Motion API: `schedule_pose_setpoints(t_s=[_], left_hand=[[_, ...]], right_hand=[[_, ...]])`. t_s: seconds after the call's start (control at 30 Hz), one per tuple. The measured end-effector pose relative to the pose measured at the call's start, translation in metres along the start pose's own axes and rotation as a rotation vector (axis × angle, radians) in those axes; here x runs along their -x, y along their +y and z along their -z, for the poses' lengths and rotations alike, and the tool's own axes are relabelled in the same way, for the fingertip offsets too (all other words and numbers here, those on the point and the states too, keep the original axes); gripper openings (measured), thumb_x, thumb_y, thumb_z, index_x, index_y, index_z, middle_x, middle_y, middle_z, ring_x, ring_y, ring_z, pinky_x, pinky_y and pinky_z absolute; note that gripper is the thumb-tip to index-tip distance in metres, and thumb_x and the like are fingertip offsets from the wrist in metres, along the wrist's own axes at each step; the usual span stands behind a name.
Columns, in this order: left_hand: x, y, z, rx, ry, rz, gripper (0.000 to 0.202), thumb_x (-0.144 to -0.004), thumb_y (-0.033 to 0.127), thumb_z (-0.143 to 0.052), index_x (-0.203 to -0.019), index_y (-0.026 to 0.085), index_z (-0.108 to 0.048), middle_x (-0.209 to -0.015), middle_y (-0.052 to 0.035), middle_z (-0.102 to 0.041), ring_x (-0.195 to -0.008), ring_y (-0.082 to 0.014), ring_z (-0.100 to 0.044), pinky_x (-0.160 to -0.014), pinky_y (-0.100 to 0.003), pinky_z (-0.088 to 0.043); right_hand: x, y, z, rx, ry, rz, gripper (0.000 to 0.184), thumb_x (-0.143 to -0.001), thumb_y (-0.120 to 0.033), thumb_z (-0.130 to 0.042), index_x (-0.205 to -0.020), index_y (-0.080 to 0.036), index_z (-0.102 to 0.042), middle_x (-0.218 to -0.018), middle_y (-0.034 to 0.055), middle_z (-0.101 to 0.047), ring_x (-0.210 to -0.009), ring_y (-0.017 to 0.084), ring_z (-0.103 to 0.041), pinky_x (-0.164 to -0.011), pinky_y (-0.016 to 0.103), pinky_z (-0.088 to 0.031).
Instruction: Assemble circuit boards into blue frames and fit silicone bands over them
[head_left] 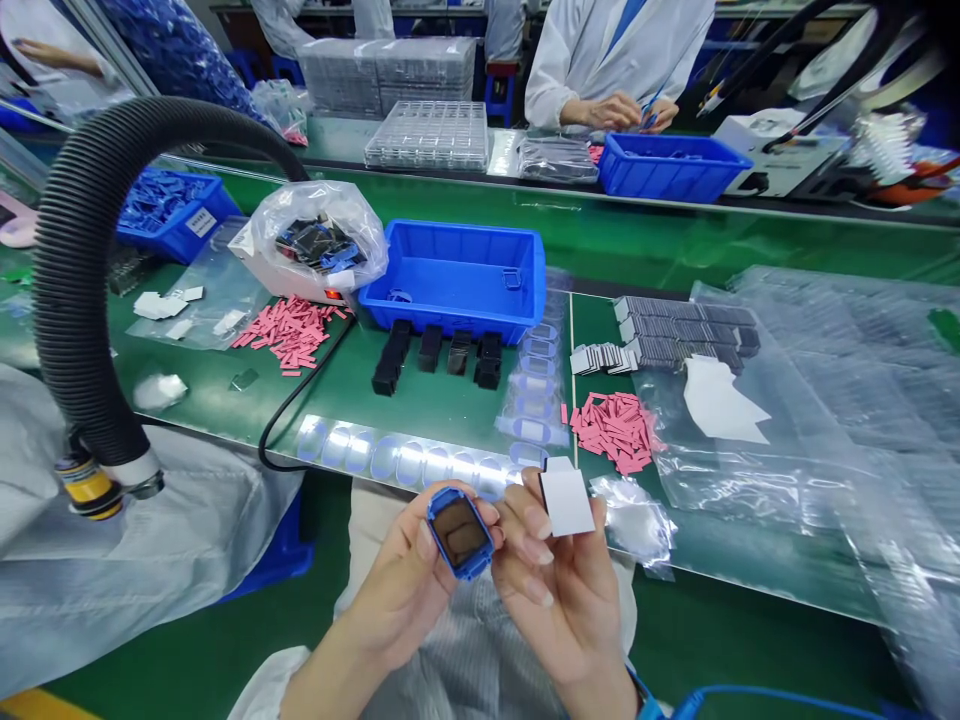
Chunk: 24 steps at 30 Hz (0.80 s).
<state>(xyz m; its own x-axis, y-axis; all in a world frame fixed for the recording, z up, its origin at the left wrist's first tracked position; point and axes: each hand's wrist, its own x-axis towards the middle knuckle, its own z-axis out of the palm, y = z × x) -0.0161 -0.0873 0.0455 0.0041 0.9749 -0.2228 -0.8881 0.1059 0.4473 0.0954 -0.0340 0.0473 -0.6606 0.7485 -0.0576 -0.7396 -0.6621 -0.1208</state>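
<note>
My left hand is closed around a small blue watch case, its dark, glossy screen facing up. Close beside it, my right hand pinches a white square piece with a dark edge between thumb and fingers. Its fingertips are near the right side of the case; whether they touch it I cannot tell. Both hands are over my lap at the bench's front edge. Just beyond them lies a strip of clear film with oval outlines. A crumpled clear plastic piece rests right of my right hand.
A blue bin stands mid-bench behind stacks of black parts. Pink strips lie in piles left and right. Grey-white square pieces are stacked at right beside plastic sheets. A black hose arches at left. People work nearby.
</note>
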Motion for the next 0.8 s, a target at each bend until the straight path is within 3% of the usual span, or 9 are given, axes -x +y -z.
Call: schedule_pose_setpoints(t_s=[0.17,0.37,0.57,0.8], left_hand=[[0.002,0.003,-0.004,-0.038,0.024,-0.036,0.026,-0.075,0.035,-0.070,-0.097,0.021,-0.070,-0.089,-0.0006,-0.074,-0.085,-0.0118,-0.068,-0.083,-0.020,-0.049],[0.001,0.003,-0.008,-0.104,0.075,-0.095,0.028,-0.069,0.035,-0.076,-0.095,0.023,-0.071,-0.092,-0.0002,-0.075,-0.088,-0.0145,-0.069,-0.083,-0.023,-0.051],[-0.001,0.001,-0.014,-0.149,0.111,-0.171,0.028,-0.066,0.033,-0.078,-0.092,0.025,-0.072,-0.091,0.0028,-0.077,-0.088,-0.0141,-0.070,-0.084,-0.022,-0.052],[0.000,-0.004,-0.012,-0.264,0.102,-0.235,0.027,-0.069,0.032,-0.075,-0.096,0.028,-0.072,-0.098,0.0015,-0.077,-0.090,-0.0135,-0.069,-0.080,-0.019,-0.052]], right_hand=[[0.001,-0.004,-0.003,0.210,0.057,0.060,0.025,-0.082,-0.045,-0.062,-0.088,-0.022,-0.067,-0.069,-0.0014,-0.059,-0.057,0.004,-0.050,-0.050,0.010,-0.045],[0.013,-0.020,-0.001,0.854,0.161,0.404,0.023,-0.078,-0.045,-0.067,-0.092,-0.028,-0.065,-0.074,0.0012,-0.063,-0.066,0.013,-0.056,-0.056,0.023,-0.049],[0.022,-0.020,0.012,1.315,0.054,0.781,0.020,-0.083,-0.031,-0.064,-0.102,-0.025,-0.066,-0.082,0.0031,-0.067,-0.083,0.021,-0.061,-0.074,0.037,-0.050],[0.029,-0.025,0.014,1.882,-0.086,1.008,0.036,-0.080,-0.021,-0.067,-0.115,-0.026,-0.063,-0.097,0.0040,-0.073,-0.091,0.027,-0.067,-0.076,0.045,-0.054]])
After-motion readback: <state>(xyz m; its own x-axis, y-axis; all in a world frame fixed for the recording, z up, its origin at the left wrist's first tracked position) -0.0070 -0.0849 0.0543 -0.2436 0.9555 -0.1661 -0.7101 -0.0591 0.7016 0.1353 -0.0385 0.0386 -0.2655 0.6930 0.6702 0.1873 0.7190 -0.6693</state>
